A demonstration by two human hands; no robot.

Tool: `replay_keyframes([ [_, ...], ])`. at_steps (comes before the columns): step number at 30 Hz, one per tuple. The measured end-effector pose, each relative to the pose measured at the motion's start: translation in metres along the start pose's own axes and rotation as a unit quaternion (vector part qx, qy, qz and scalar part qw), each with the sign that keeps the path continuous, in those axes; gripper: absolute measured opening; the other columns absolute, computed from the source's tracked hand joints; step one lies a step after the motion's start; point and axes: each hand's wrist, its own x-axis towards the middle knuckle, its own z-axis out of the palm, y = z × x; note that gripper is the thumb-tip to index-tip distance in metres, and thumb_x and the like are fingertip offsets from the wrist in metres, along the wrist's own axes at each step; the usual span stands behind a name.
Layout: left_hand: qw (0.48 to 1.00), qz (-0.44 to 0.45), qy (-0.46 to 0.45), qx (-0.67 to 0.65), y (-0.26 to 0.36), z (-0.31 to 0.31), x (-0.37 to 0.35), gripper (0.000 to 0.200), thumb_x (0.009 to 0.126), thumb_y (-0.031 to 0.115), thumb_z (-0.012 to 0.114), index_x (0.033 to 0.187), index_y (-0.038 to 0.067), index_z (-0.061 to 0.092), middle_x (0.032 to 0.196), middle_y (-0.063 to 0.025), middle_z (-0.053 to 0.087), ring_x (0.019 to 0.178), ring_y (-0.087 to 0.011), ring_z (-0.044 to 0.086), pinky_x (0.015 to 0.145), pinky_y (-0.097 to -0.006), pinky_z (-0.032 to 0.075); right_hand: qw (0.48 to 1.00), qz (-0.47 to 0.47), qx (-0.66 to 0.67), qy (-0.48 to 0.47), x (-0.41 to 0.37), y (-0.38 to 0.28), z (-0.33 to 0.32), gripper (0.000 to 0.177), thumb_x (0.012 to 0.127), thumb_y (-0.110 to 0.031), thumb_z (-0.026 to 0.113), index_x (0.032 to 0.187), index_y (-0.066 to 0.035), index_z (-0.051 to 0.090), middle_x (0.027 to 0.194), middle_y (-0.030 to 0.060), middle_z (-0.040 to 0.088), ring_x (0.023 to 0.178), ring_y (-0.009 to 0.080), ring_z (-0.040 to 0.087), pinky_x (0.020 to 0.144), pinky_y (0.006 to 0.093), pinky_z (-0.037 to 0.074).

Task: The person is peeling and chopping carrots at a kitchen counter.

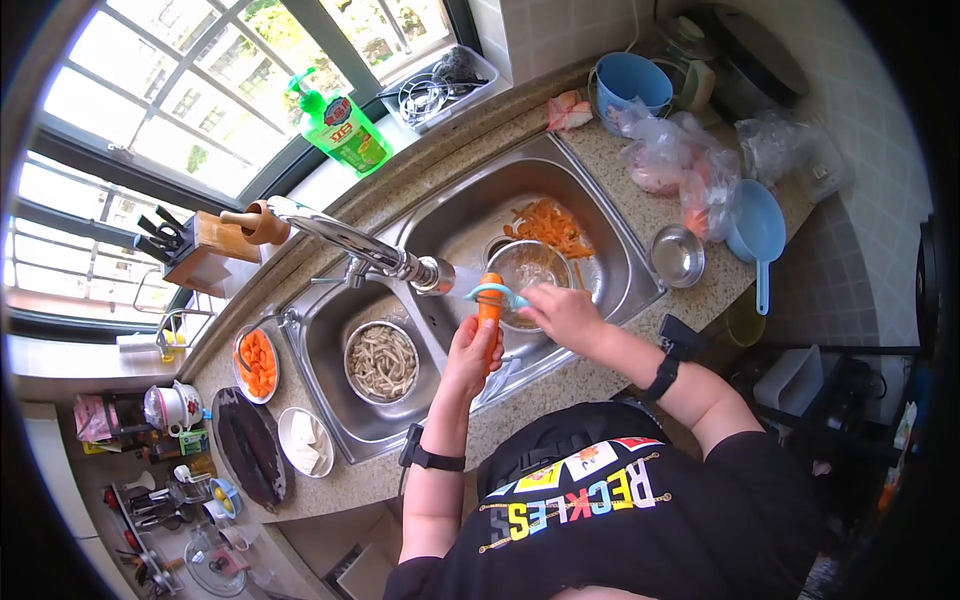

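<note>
My left hand (470, 352) is closed around the lower part of an orange carrot (489, 308), which points up toward the faucet. In my right hand (562, 318) is a light-blue peeler (512, 299), its head lying across the carrot near the top. Both hands are over the right sink basin (622, 240). Below the peeler sits a clear bowl (535, 262) with water in it. Orange peelings (548, 226) lie on the basin floor behind the bowl. The chrome faucet (432, 274) reaches in close to the carrot, and water seems to run from it.
In the left basin stands a bowl of pale strips (381, 361). Cut carrots (258, 364), a plate of white pieces (305, 442) and a dark board (248, 446) line the left counter. A metal bowl (677, 256), blue strainer (756, 222) and plastic bags (680, 160) occupy the right.
</note>
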Motion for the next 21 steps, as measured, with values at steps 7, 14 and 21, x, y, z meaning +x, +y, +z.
replay_keyframes([
  [7,0.988,0.066,0.038,0.132,-0.004,0.003,-0.001,0.023,0.095,0.022,0.05,0.107,0.005,0.041,0.073,-0.001,0.047,0.05,-0.0073,0.041,0.041,-0.0211,0.033,0.993,0.101,-0.064,0.026,0.016,0.035,0.001,0.022,0.088,-0.03,0.057,0.088,-0.007,0.056,0.08,0.0131,0.063,0.07,0.0334,0.063,0.061,0.0447,0.049],
  [14,0.951,0.137,0.09,0.261,-0.02,-0.011,0.009,0.025,0.093,0.02,0.054,0.107,0.004,0.041,0.072,0.002,0.046,0.051,-0.0049,0.04,0.042,-0.0197,0.033,0.968,0.183,-0.156,-0.077,0.028,0.06,0.009,0.024,0.087,-0.031,0.057,0.088,-0.007,0.062,0.079,0.0142,0.065,0.071,0.0325,0.064,0.062,0.0422,0.051],
  [21,0.965,0.136,0.092,0.203,-0.011,0.006,0.009,0.027,0.091,0.019,0.059,0.107,0.005,0.043,0.072,0.0028,0.045,0.051,-0.0046,0.039,0.044,-0.0195,0.033,0.783,0.295,0.546,-0.041,0.039,0.025,0.035,0.026,0.089,-0.027,0.062,0.1,-0.005,0.056,0.078,0.0018,0.062,0.052,0.0046,0.051,0.043,0.0196,0.04],
])
